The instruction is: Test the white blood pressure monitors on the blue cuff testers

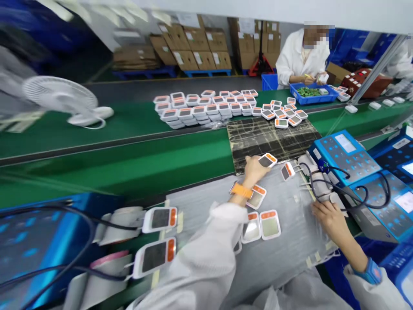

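Head view: your left hand (254, 170) pinches a white-and-orange monitor (267, 160) over the near edge of the black mat (258, 144); your right hand (329, 221) lies spread on the grey sheet (290, 254), beside a blue tester (345, 157). More units (269, 224) lie loose on that sheet, while a large stacked batch (206, 107) sits on the far green belt (129, 122).

Yep, you're on a factory floor, looks like an electronics assembly line to me. You've got a long green conveyor belt (112, 168) running right past you, loaded with rows of white electronic units (206, 107), and blue consoles with screens (345, 157) beside it. Across the line there's a co-worker in a white coat (301, 60), plus a white fan (61, 97), and behind them cardboard cartons (190, 47) stacked on blue pallets (206, 73).
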`<state>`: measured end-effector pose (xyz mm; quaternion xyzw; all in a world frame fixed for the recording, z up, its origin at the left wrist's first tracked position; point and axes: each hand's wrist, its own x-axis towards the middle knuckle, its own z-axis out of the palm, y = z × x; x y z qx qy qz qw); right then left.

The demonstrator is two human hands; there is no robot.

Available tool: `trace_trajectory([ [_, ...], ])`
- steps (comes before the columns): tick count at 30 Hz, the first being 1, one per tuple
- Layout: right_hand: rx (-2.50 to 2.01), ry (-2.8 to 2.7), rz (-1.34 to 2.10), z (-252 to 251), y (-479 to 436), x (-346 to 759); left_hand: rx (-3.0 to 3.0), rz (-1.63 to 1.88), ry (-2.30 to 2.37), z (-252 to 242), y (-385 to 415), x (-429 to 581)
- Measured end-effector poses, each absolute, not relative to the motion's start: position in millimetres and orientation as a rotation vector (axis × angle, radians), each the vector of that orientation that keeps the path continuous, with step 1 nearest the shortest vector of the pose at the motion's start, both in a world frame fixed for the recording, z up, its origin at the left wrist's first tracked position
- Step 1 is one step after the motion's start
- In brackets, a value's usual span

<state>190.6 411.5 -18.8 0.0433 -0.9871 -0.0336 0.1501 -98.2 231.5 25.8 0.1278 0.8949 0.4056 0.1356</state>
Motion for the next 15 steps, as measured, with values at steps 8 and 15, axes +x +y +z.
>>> trace_trajectory([
  [8, 0.204, -2.818, -0.155, -17.1, 409.2, 180.4, 0.635, 0.745, 2.695, 17.4, 214.3, -86.4],
  [15, 0.248, -2.902, 0.005, -6.2, 415.7, 174.6, 0.749, 0.275, 2.697, 19.8, 170.6, -21.4],
])
